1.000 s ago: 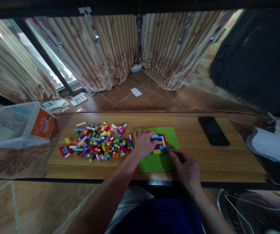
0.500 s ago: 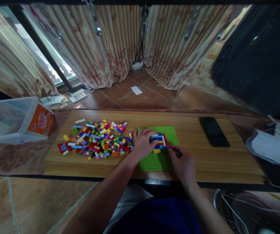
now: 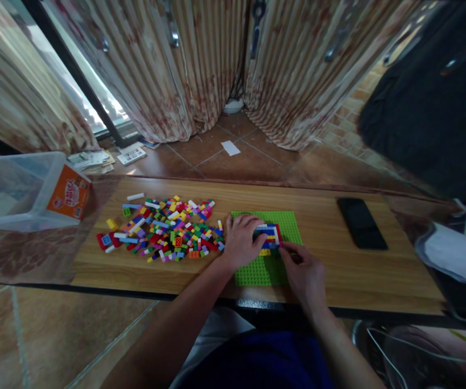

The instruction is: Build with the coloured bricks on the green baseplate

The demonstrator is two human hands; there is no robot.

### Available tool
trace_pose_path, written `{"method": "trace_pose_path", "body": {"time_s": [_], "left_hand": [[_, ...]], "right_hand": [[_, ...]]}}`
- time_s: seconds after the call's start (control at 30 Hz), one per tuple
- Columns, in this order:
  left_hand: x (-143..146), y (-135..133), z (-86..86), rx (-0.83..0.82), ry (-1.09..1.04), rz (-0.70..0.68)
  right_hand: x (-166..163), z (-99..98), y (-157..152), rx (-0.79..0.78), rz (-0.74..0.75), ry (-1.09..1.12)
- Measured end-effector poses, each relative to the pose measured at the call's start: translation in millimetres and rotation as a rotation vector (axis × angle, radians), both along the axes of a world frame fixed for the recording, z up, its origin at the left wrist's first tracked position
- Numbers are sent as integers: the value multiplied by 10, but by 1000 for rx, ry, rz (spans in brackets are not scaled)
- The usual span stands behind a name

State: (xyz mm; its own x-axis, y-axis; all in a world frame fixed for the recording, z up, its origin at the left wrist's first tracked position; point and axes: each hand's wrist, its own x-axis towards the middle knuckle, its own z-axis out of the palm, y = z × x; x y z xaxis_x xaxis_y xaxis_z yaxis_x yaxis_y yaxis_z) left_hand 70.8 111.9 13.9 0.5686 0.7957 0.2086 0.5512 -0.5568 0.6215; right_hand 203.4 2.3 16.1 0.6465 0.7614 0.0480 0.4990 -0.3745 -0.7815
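Observation:
A green studded baseplate (image 3: 263, 275) lies on the table. On it stands a low toy-brick structure (image 3: 272, 237) of blue, white, red and yellow bricks. My left hand (image 3: 244, 240) curls over the structure's left side, with the thumb on the blue bricks, and covers part of it. At the near right corner of the structure, my right hand (image 3: 303, 267) pinches a small magenta brick (image 3: 281, 245) between thumb and forefinger. Most of that brick is hidden by the fingertips.
A wide pile of mixed loose bricks (image 3: 176, 229) spreads over the left of the wooden table (image 3: 338, 281). A black phone (image 3: 362, 222) lies at the right. Beyond the left end stands a clear plastic bin (image 3: 18, 189) with an orange label.
The camera view has tilted and shifted slightly. Both hands keep their places at the structure, and the right fingertips stay at its near right corner.

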Motion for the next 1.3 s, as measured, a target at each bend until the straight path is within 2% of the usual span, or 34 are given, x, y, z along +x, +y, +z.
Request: {"method": "trace_pose_path", "body": {"time_s": [0.4,0.63,0.83,0.93,1.07,1.2,1.3], "left_hand": [[7,-1,-14,21,15,-4],[3,-21,-25,58,-37,14],[-84,-114,185,149,-116,24],[-282,-232,272,214,-163,23],[-732,-450,207,269,-201,45],[-1199,-662,69,263,-188,82],[-1426,-735,-10,247,-134,144]], "right_hand": [[-54,-97,7,78,18,-106],[10,-81,-70,69,13,-6],[15,24,-356,137,-105,-9],[-43,47,-489,107,-97,29],[-218,50,-536,74,-18,54],[-487,49,-435,97,180,66],[-687,40,-295,118,369,52]]}}
